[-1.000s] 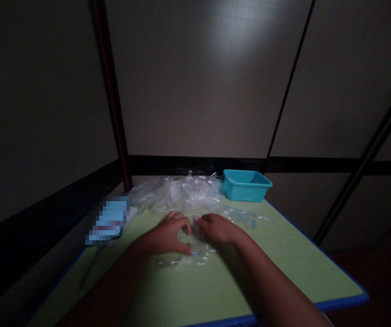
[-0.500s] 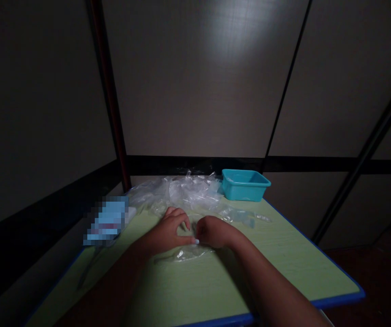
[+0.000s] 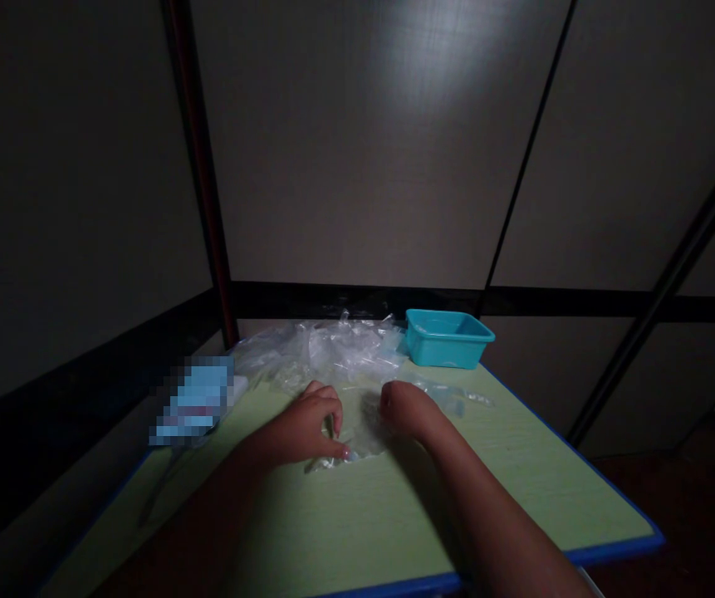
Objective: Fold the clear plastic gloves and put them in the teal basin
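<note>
A thin clear plastic bag [image 3: 364, 436] lies crumpled on the green table top between my two hands. My left hand [image 3: 307, 425] is curled over the bag's left part; its thumb presses the near edge and the fingers bend round the film, with a gap between thumb and forefinger. My right hand [image 3: 412, 410] is closed like a fist at the bag's right side, gripping the film; its fingertips are mostly hidden. Behind both hands a heap of clear plastic bags [image 3: 350, 347] spreads across the far side of the table.
A turquoise plastic basin [image 3: 448, 353] stands at the far right of the table [image 3: 519, 482], which has a blue edge. To the left lies a blurred-out light blue item [image 3: 198, 399]. Bluish clear plastic [image 3: 453, 399] lies beyond my right hand. Panelled walls rise behind.
My right hand has moved right and slightly away, widening the space between my hands. My left hand has shifted slightly left. The film between them looks more spread out.
</note>
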`<state>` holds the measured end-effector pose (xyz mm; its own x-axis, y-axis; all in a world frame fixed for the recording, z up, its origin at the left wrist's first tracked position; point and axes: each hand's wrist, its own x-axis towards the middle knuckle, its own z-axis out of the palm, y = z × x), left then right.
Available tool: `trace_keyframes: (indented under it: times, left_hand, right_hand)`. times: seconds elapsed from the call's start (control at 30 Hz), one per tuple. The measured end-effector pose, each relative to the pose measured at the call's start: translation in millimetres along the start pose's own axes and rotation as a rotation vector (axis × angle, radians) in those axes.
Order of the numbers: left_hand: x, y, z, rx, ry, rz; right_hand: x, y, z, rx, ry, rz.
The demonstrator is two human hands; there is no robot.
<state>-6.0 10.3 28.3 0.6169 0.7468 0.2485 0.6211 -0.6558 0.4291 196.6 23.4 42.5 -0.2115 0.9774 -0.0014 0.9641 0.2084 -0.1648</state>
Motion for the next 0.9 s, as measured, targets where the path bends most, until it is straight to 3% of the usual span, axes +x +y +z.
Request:
trace_keyframes:
  times: [0.13,0.3,0.4,0.63,0.9]
  left_hand:
    - [-1.9,-1.6,-0.1,0.004,-0.060,-0.009]
    - [-3.8,-2.0,3.6,-0.027,-0.095,-0.021]
    - [-3.3,-1.1,2.8,-0.033,-0.106,-0.011]
    - [-5.4,-3.1,1.3,0.006,-0.161,-0.079]
    - [-5.8,-1.0,-1.2,0.019,-0.185,-0.097]
  right_hand:
    - [-0.9,-1.9,1.1,0.055,0.070,-0.009]
    - [-10.6,-8.9,1.1,0.256,0.074,-0.259]
    - [-13.5,-9.4,0.2,0.237,0.009,-0.335]
    - [-9.2,-5.9,1.8,0.040,-0.045,-0.191]
    - [-8.9,-3.2,1.2,0.061,-0.084,-0.211]
